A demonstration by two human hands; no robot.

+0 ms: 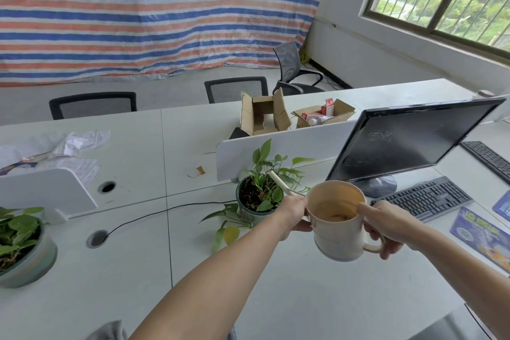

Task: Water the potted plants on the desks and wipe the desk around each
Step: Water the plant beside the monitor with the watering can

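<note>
Head view: I see right hand gripping the watering can by its handle, left hand seemingly cupping its side. Potted plant sits just beyond the left hand, monitor and keyboard beyond the right.

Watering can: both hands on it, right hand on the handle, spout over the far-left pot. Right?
One thing is wrong. In the head view the watering can has its spout over the centre pot beside the monitor, not the far-left pot. The rest holds: left hand and right hand both hold it, the right on the handle.
</note>
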